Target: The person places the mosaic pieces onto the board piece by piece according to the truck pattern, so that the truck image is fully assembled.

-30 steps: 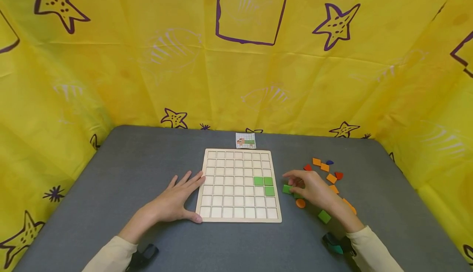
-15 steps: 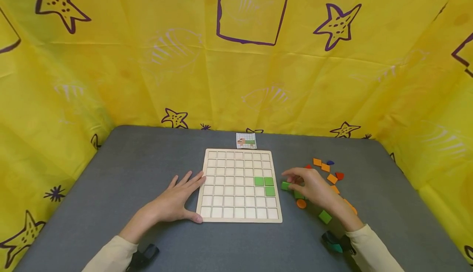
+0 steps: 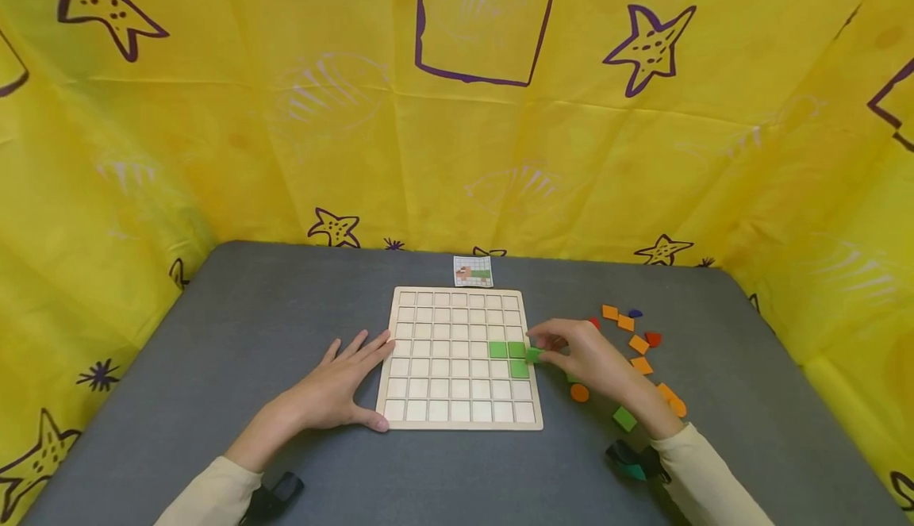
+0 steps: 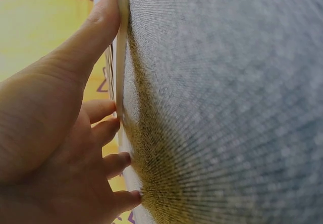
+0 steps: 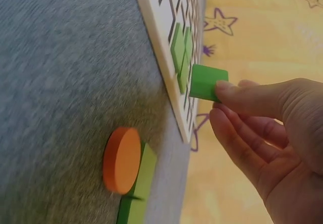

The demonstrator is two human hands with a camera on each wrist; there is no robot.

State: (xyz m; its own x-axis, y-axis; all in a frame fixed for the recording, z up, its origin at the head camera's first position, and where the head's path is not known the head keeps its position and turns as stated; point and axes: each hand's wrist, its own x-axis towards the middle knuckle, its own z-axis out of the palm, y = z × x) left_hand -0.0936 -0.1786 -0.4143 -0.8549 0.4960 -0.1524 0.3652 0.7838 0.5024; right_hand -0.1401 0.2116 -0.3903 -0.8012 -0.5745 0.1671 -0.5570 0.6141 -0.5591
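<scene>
Clamping a green square tile [image 5: 208,81] in the thumb-and-finger grip of the right hand [image 3: 584,355], over the right rim of the wooden grid board [image 3: 440,347]. Resting the left hand [image 3: 334,393], spread-fingered, against the left edge. Could knock seated green tiles [image 3: 516,349] loose by passing too low.

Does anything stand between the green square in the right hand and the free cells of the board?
Nothing visible blocks the green square in the right hand; three green tiles nearby lie flat in the board.
</scene>
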